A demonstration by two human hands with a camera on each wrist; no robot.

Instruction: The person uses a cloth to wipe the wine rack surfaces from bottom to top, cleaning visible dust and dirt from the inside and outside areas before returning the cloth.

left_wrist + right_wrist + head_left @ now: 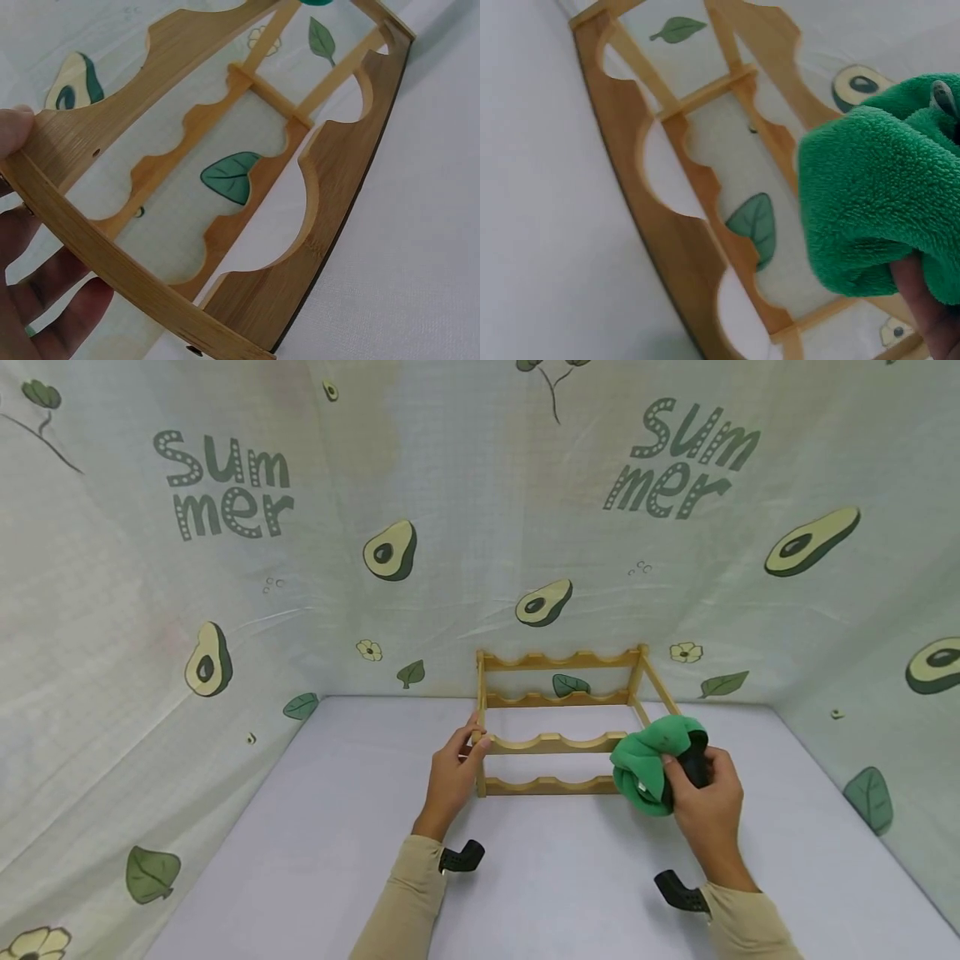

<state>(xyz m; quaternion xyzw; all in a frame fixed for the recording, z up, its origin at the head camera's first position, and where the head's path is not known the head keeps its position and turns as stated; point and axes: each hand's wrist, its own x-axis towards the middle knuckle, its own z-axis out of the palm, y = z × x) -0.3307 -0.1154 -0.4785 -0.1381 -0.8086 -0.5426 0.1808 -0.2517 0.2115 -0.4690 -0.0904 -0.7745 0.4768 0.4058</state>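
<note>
A wooden rack (551, 744) with scalloped rails stands on the white table. My left hand (452, 781) grips its left front post, the thumb on the rail's end and the other fingers beyond the post. In the left wrist view that post (142, 262) crosses in front of the fingers (71, 319). My right hand (708, 802) holds a bunched green fluffy cloth (647, 760) with a black part (696, 758) against the rack's right front end. The right wrist view shows the plush cloth (877, 199) beside the rails; most of that hand is hidden.
White table surface (360, 827) extends around the rack. Behind it hangs a pale sheet (465, 485) printed with avocados, leaves and lettering. A black wrist mount (462, 857) sits on the left forearm, another black mount (678, 891) on the right.
</note>
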